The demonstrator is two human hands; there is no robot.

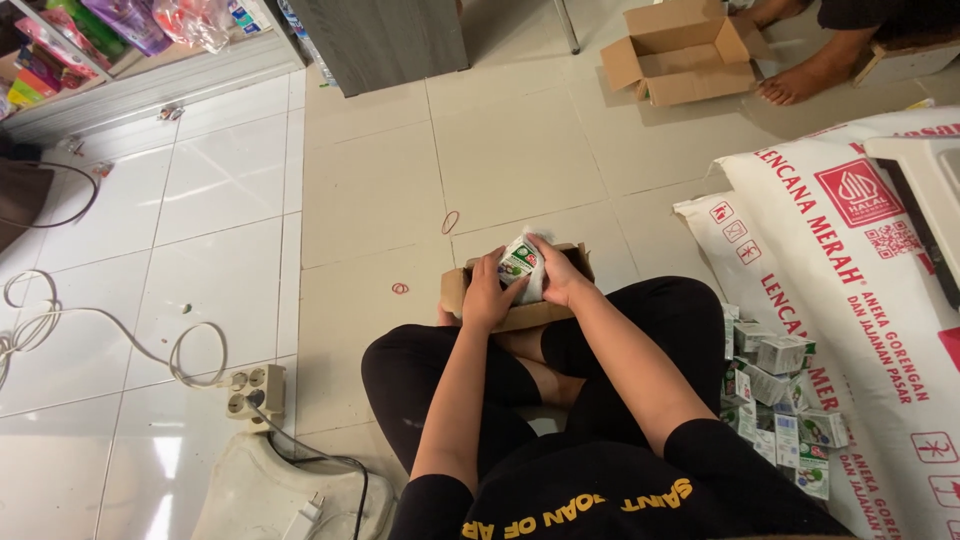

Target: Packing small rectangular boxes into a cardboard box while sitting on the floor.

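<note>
Floor level, left side: a white cord [95,320] loops to a power strip [255,388], well apart from the work. Two rubber bands [400,289] lie on the tiles just left of the carton.

Centre: a small brown carton [455,290] sits on the floor against the person's crossed legs, its long axis running left-right across the view.

Left hand [487,293] rests over the carton's near-left part, fingers closed on the lower left of a small white-and-green packet [519,262].

Right hand [558,275] is closed on the packet's right side. Both hands are therefore clamped on the one packet, touching it from opposite sides; neither is clearly nearer.

The packet stands in or just above the carton's opening; which cannot be told. Its long axis runs away from the person, tilted slightly right, top end pointing toward the far tiles.

Right: more packets [780,395] lie heaped beside the right knee, against a white sack [850,300]. A second open carton [680,55] sits far off by another person's foot [795,85].
</note>
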